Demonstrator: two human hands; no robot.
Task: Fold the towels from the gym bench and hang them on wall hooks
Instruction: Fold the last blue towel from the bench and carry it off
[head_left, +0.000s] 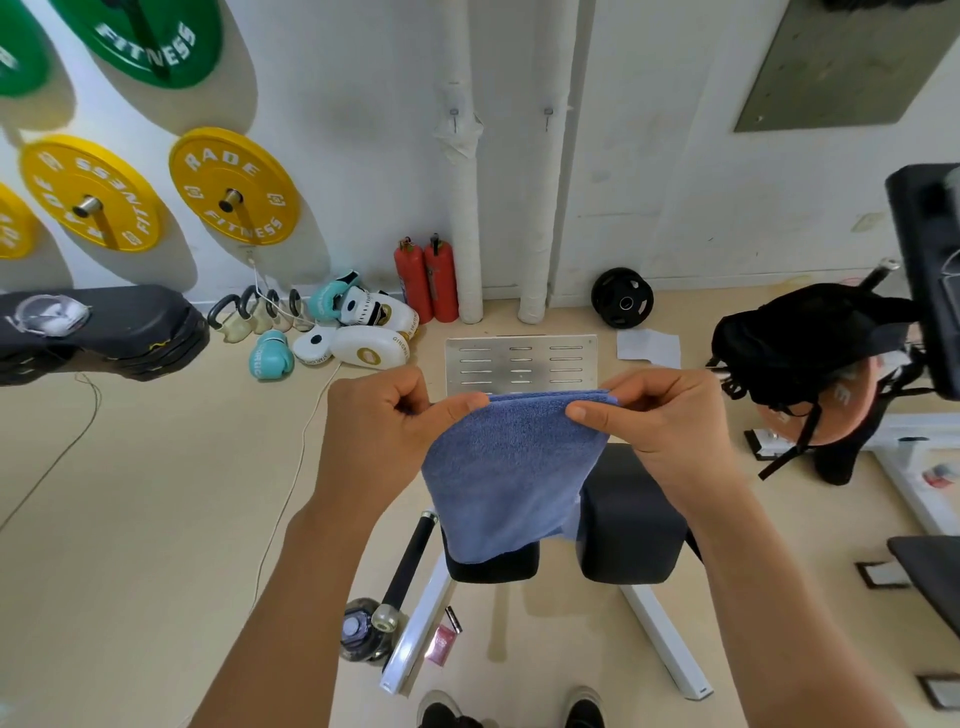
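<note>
Holding a folded blue towel (506, 473) up at chest height, top edge pinched at both corners; left hand (387, 431) at the left corner, thumb and curled fingers (457, 408) clamped on the cloth; right hand (660, 426) at the right corner, thumb and fingers likewise closed on the edge; hanging down doubled from that edge, lower end draped in front of the black pads of the desk (628, 519) just below; white frame legs spreading toward the near floor, black-handled bar (410, 558) jutting out at the left beside a water bottle (361, 631); two shoes (584, 709) showing at the near edge.

Far ahead on the white wall, two small hooks (454, 117) on either side of a pair of wrapped pipes (465, 208); two red fire extinguishers (426, 278) standing at the pipes' foot; boxing gloves and pads (353, 327) heaped on the floor to their left, with kettlebells (244, 314) beside them; yellow weight plates (234, 187) and green weight plates (150, 36) mounted on the wall at far left; slotted metal plate (519, 364) lying flat on the floor just beyond the towel; black weight plate (622, 298) leaning at the wall; black bag (810, 343) at the right.
</note>
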